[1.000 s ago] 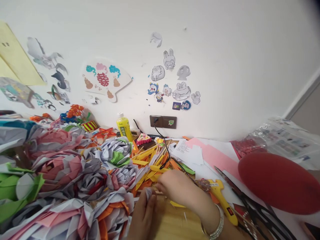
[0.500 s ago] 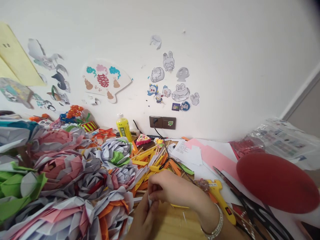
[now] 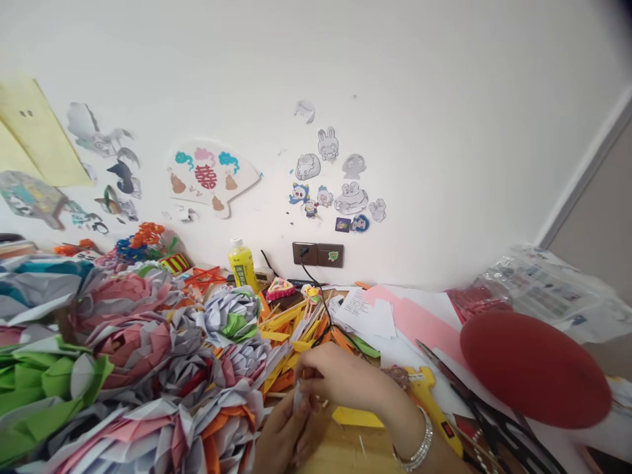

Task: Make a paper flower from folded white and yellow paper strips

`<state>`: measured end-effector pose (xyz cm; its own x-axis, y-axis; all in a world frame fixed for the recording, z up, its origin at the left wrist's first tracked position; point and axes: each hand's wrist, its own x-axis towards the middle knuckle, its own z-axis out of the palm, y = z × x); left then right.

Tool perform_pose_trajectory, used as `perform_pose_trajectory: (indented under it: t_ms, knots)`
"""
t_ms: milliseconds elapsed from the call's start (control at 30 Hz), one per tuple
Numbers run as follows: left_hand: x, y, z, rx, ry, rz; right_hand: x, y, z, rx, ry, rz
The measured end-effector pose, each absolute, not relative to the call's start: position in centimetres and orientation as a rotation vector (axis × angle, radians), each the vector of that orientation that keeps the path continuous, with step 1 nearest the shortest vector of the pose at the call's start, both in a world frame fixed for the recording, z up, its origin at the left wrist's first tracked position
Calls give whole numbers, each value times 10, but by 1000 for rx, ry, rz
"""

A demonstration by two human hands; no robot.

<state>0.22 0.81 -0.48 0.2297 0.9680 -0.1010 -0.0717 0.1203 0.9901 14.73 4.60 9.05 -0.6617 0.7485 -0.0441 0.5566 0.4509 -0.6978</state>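
Note:
Close together at the bottom middle, my left hand (image 3: 282, 424) and my right hand (image 3: 332, 374) both have their fingers closed on a small white paper piece (image 3: 297, 396). Most of the piece is hidden by the fingers. My left thumb presses along it from below, while my right hand bends over its top, wearing a glittering bracelet (image 3: 421, 442). Behind the hands lies a pile of yellow and orange paper strips (image 3: 281, 336). A yellow strip (image 3: 358, 417) rests on the wooden tabletop (image 3: 340, 454) under my right wrist.
Folded paper flowers (image 3: 133, 349) crowd the left side. A yellow glue gun (image 3: 429, 401), black scissors (image 3: 494, 415) and a red oval disc (image 3: 536, 368) lie to the right. A drink bottle (image 3: 241, 263) stands near the wall, where a black cord runs from the socket (image 3: 316, 254).
The view has tilted up slightly, so the wall and table items sit lower. My fingers have shifted a little and more of the white paper piece shows.

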Motion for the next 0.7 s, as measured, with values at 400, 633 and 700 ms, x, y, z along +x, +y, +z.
perform_pose_trajectory:
  t_ms: [400, 633, 700]
  knots:
    - [9, -5, 3, 761, 600, 773, 146, 30, 76, -1333, -2137, 965]
    - [12, -1, -2, 1376, 880, 906, 172, 2, 78, -1537, -1853, 880]
    - [10, 0, 0, 1562, 958, 986, 182, -9, 95, -1551, -1853, 734]
